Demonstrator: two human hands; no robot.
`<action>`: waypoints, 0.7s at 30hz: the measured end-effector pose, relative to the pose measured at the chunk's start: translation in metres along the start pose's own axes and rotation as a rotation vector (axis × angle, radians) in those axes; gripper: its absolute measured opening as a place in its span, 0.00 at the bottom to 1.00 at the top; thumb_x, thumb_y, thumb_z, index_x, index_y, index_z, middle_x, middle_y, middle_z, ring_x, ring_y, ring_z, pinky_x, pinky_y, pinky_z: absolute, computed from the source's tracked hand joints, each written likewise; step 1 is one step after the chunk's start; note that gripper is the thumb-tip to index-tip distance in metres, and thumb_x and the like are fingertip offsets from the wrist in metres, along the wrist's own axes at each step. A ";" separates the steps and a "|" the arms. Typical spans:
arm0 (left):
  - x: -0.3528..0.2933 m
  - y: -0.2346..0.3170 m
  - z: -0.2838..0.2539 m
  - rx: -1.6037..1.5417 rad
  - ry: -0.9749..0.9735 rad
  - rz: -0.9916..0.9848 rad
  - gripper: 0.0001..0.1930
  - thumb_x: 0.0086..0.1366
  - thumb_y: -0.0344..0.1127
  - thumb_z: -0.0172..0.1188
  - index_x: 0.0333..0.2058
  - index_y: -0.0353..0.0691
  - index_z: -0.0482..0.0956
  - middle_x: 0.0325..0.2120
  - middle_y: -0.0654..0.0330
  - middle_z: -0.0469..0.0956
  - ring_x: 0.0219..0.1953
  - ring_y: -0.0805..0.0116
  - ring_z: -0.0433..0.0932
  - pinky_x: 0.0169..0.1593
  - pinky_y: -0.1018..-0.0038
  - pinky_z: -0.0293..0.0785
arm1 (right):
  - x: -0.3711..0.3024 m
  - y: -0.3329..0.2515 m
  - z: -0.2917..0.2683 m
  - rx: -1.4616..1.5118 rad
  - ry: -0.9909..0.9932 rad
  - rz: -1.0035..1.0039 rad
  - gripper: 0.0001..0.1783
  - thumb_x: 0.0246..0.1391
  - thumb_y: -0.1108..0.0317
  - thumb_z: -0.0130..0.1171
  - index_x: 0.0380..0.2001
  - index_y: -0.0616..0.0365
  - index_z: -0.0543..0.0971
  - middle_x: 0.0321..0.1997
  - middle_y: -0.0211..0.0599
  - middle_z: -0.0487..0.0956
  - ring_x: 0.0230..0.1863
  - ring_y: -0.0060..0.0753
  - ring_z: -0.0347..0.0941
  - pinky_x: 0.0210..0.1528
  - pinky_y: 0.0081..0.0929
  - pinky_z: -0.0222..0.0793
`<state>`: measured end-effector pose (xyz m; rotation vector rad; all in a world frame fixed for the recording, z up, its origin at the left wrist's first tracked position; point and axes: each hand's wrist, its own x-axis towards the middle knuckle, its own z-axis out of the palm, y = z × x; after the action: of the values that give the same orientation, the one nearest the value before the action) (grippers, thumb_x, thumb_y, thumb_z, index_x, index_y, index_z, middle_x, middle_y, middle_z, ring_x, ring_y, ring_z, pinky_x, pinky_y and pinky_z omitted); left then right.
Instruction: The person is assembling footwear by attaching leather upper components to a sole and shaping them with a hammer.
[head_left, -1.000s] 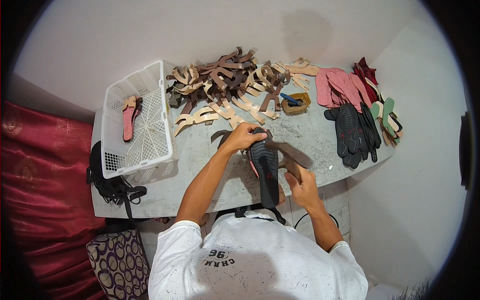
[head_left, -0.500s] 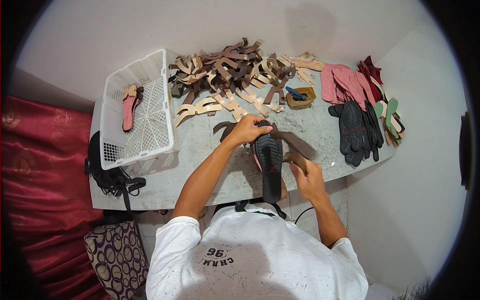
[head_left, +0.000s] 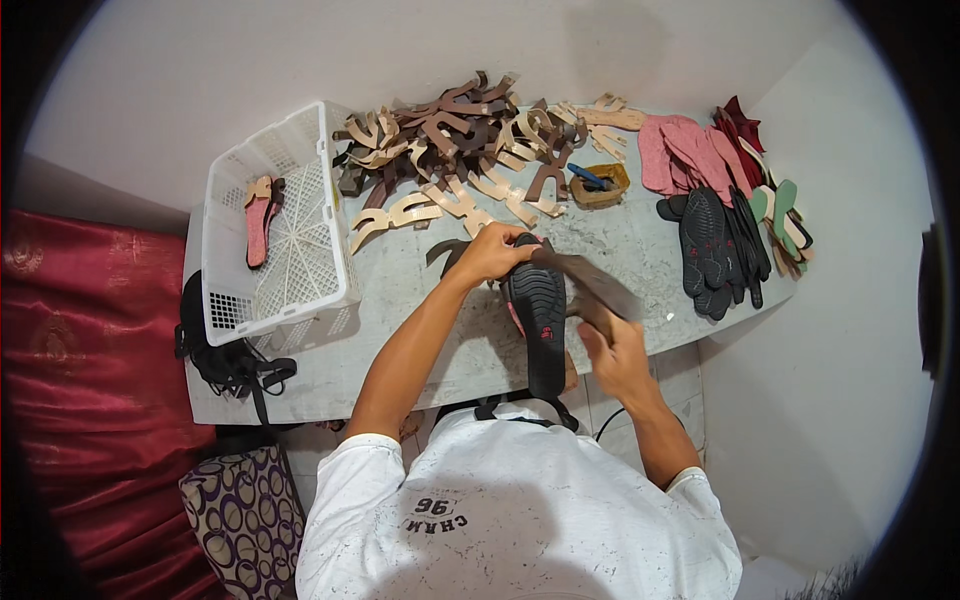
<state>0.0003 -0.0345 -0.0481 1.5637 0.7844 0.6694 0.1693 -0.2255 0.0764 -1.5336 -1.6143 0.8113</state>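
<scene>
Above the table's near edge, a sandal sole (head_left: 537, 315) hangs with its ridged black underside turned up and toe end away from me. Pink shows along its left edge. My left hand (head_left: 497, 252) is closed round the toe end, thumb on top. To the right, my right hand (head_left: 620, 358) is closed with curled fingers at a long, flat dark brown thing (head_left: 590, 283), smeared by motion, whose far end reaches the sole's toe. Its kind does not show clearly. A dark brown strap piece (head_left: 440, 256) shows just left of my left hand.
A white plastic basket (head_left: 338, 215) with a pink-and-tan sandal (head_left: 260, 220) stands left. A heap of brown and beige straps (head_left: 440, 140) lies at the back, near a small yellowish tub (head_left: 605, 190). Pink insoles (head_left: 675, 155), black soles (head_left: 705, 245) and green pieces (head_left: 785, 210) lie right.
The brown thing stays beside the sole's toe, its near end slightly farther right. Both hands keep nearly the same places, and the view has shifted slightly.
</scene>
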 end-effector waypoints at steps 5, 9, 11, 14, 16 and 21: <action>0.001 0.038 0.009 -0.025 -0.059 -0.175 0.12 0.56 0.37 0.66 0.34 0.32 0.82 0.22 0.64 0.77 0.20 0.79 0.70 0.22 0.79 0.66 | -0.023 0.052 0.015 0.115 0.125 -0.231 0.18 0.55 0.61 0.57 0.35 0.69 0.72 0.16 0.51 0.74 0.17 0.48 0.72 0.21 0.35 0.64; 0.001 0.033 0.003 -0.001 -0.074 -0.214 0.12 0.58 0.36 0.64 0.34 0.32 0.81 0.25 0.65 0.78 0.25 0.79 0.72 0.29 0.80 0.69 | -0.002 0.024 0.012 -0.125 -0.033 0.144 0.17 0.55 0.61 0.57 0.31 0.68 0.70 0.18 0.59 0.73 0.22 0.60 0.73 0.23 0.45 0.64; -0.002 0.019 0.005 -0.098 -0.019 -0.097 0.11 0.56 0.38 0.65 0.29 0.33 0.81 0.17 0.66 0.74 0.14 0.80 0.66 0.17 0.79 0.61 | -0.001 0.016 0.002 -0.188 -0.121 0.261 0.19 0.57 0.59 0.55 0.40 0.67 0.72 0.20 0.50 0.75 0.20 0.46 0.72 0.25 0.36 0.64; -0.001 0.014 0.004 -0.107 -0.015 -0.111 0.12 0.55 0.37 0.65 0.30 0.32 0.82 0.17 0.66 0.75 0.15 0.80 0.67 0.18 0.79 0.61 | 0.001 0.003 -0.003 0.001 0.110 0.049 0.16 0.56 0.61 0.56 0.35 0.67 0.72 0.20 0.54 0.75 0.22 0.55 0.74 0.25 0.38 0.66; -0.002 0.020 0.007 -0.108 -0.020 -0.118 0.12 0.55 0.37 0.65 0.30 0.32 0.82 0.18 0.66 0.75 0.15 0.80 0.67 0.18 0.79 0.61 | -0.003 0.001 -0.006 0.077 0.158 0.016 0.17 0.56 0.61 0.56 0.36 0.67 0.72 0.20 0.53 0.75 0.23 0.54 0.75 0.25 0.36 0.66; 0.002 0.029 0.005 -0.057 -0.085 -0.199 0.11 0.58 0.35 0.64 0.34 0.32 0.81 0.26 0.64 0.78 0.28 0.78 0.72 0.34 0.79 0.69 | -0.011 0.040 0.026 -0.143 0.156 0.061 0.17 0.56 0.61 0.55 0.33 0.67 0.69 0.20 0.56 0.73 0.20 0.55 0.71 0.24 0.38 0.64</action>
<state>0.0092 -0.0379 -0.0201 1.4314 0.8376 0.4734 0.1681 -0.2324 0.0282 -1.7105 -1.5446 0.6025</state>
